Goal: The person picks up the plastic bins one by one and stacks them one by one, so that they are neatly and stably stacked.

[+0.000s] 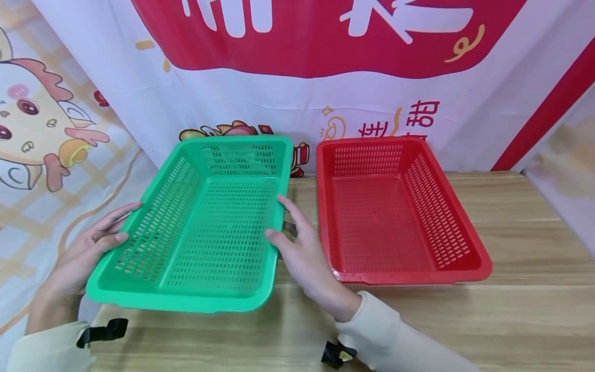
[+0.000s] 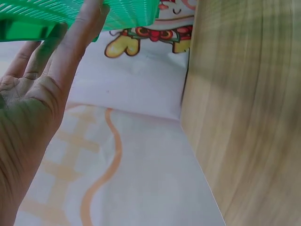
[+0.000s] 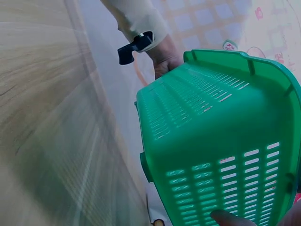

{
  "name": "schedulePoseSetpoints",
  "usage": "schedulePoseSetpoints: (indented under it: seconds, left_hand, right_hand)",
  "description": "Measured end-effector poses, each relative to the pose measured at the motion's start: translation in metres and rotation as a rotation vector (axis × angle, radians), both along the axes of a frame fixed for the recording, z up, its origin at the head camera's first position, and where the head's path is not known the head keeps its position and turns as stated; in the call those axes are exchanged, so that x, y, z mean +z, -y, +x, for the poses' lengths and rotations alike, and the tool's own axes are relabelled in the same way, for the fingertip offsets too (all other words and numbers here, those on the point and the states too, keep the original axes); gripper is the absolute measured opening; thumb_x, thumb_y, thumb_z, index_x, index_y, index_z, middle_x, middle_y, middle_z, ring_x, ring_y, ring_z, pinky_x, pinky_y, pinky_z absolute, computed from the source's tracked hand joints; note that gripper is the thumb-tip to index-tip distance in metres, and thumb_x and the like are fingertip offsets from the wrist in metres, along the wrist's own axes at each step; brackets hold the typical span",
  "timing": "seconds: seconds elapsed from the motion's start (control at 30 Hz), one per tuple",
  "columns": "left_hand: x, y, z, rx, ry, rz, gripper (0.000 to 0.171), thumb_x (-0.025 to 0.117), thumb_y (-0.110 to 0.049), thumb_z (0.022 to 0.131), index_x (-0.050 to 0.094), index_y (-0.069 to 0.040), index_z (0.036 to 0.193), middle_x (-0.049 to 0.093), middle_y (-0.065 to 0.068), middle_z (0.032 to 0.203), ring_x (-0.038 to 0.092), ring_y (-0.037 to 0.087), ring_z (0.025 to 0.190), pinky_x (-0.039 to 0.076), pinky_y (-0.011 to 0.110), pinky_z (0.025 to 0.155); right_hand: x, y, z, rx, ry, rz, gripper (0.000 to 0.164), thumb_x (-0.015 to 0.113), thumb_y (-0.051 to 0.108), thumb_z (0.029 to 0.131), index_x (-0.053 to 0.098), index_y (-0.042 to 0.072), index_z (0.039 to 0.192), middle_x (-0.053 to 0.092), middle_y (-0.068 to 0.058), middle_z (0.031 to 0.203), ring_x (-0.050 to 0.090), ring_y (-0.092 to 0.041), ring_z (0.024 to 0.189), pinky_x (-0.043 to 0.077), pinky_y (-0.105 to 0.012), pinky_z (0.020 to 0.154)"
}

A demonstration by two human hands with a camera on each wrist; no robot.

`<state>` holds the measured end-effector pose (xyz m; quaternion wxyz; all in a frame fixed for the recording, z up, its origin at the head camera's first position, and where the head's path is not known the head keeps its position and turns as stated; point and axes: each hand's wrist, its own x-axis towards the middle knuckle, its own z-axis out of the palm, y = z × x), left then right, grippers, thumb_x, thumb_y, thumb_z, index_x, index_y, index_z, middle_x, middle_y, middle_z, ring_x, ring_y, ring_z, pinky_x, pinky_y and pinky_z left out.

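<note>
Green basket [image 1: 218,232] is gripped at both long sides, between left hand [image 1: 85,253] and right hand [image 1: 307,256]; long axis aligned near-far. Right fingers' underside wrap mostly hidden.

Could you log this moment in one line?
left hand: holding green basket | right hand: holding same | green basket: held above table | red basket: on table

Woodgrain table [image 1: 525,243], printed cloth backdrop [image 1: 307,46]

Downward head view from above, low close wrist views, green basket [image 1: 223,232] in all
</note>
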<state>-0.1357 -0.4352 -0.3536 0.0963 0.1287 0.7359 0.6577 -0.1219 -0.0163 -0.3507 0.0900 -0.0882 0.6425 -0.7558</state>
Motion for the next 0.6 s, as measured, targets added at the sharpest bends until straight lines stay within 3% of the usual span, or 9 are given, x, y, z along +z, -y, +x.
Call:
schedulePoseSetpoints:
  seconds: [0.2,0.43,0.6]
  left_hand:
    - [0.007,-0.017,0.001,-0.010,-0.066,-0.034,0.058,0.034,0.003,0.111,0.034,-0.018,0.165,0.066,-0.012,0.144,0.080,0.019,0.093,0.065,0.037,0.068]
    - [0.018,-0.035,0.002,-0.035,-0.051,-0.008,0.056,0.033,0.000,0.112,0.034,-0.018,0.165,0.068,-0.009,0.141,0.081,0.024,0.087,0.064,0.041,0.066]
    - [0.025,-0.049,0.003,-0.016,-0.055,-0.008,0.054,0.035,-0.003,0.113,0.036,-0.019,0.164,0.071,-0.008,0.136,0.081,0.024,0.082,0.064,0.040,0.063]
  right_hand:
    - [0.008,-0.015,0.001,-0.052,-0.028,0.015,0.065,0.060,0.010,0.104,0.036,0.022,0.164,0.049,-0.017,0.154,0.059,-0.038,0.133,0.062,-0.044,0.096]
    - [0.020,-0.033,-0.001,-0.075,-0.038,0.033,0.062,0.061,0.010,0.103,0.041,0.021,0.161,0.047,-0.009,0.157,0.059,-0.035,0.134,0.061,-0.046,0.098]
    - [0.027,-0.048,-0.005,-0.064,-0.019,0.066,0.064,0.064,0.014,0.102,0.041,0.022,0.161,0.048,-0.007,0.156,0.059,-0.036,0.136,0.061,-0.049,0.096]
